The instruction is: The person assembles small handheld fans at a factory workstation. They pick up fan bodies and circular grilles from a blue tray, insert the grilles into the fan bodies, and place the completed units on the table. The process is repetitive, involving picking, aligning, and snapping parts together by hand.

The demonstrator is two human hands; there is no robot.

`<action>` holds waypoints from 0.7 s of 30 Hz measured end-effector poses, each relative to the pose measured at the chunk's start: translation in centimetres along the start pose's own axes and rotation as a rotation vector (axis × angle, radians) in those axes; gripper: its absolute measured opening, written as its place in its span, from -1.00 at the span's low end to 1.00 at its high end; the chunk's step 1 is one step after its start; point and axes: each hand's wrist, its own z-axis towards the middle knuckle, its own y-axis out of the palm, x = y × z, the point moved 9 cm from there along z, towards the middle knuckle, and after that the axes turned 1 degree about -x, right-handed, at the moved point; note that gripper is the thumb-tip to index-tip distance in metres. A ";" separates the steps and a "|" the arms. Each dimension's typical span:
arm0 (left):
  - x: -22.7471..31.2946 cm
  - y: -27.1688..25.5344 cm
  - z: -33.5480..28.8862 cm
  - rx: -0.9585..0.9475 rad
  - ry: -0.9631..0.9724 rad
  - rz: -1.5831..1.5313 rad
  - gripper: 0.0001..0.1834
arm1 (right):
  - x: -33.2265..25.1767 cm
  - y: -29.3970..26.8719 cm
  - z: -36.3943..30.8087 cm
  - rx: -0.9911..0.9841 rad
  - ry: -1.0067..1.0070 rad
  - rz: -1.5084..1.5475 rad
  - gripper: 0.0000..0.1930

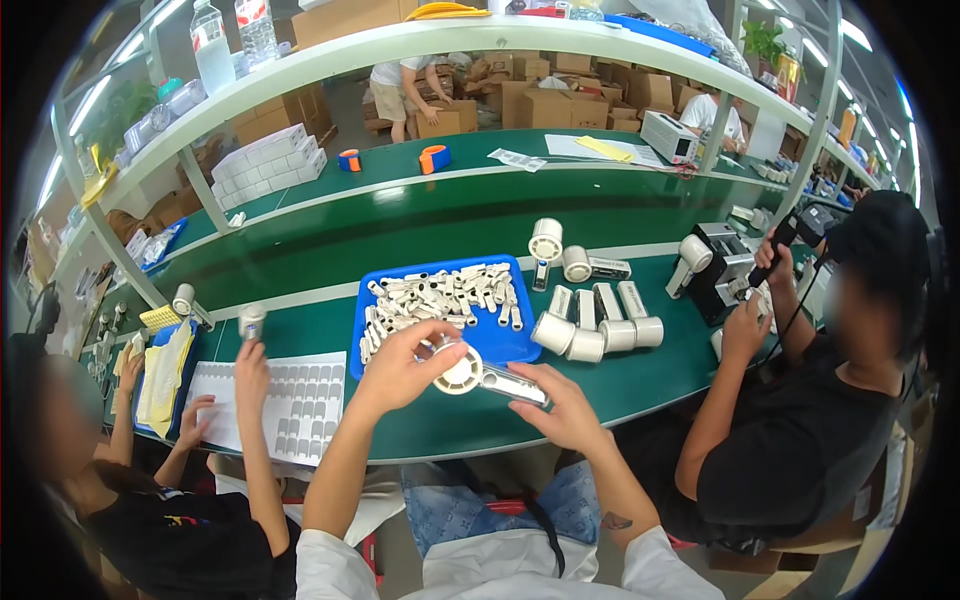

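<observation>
Right now I hold a white handheld fan (457,373) between both hands, above the green table (430,430) and at the near edge of a blue tray (508,343). The fingers of my left hand (398,370) are clamped on its round head, with the thumb over the face; those of my right hand (566,410) are closed on the end of the handle (510,384), which slants off to the right. Small white pieces (415,292) lie heaped in the tray. To the right of it, a row of white fans (619,337) lies with heads toward me and handles pointing far. Beyond them another fan (545,240) shows its round face. On my left, a sheet of grey labels (305,395) lies on the table, and a co-worker's hand (252,378) holds up a fan over it. On my right, another co-worker grips a black tool (787,232) beside a black machine (722,262).
</observation>
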 end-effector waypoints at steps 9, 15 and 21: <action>-9.9 -0.8 -6.5 -0.026 -0.237 0.157 -0.42 | 3.4 6.4 3.0 -0.285 -0.011 -0.065 -0.59; -11.6 -1.2 -9.2 0.199 -0.186 0.108 -0.27 | 3.0 8.2 4.6 -0.362 -0.101 -0.190 -0.59; -12.2 -3.5 -10.1 0.384 -0.195 0.058 -0.34 | 2.0 -2.1 4.8 0.188 -0.105 -0.369 -0.49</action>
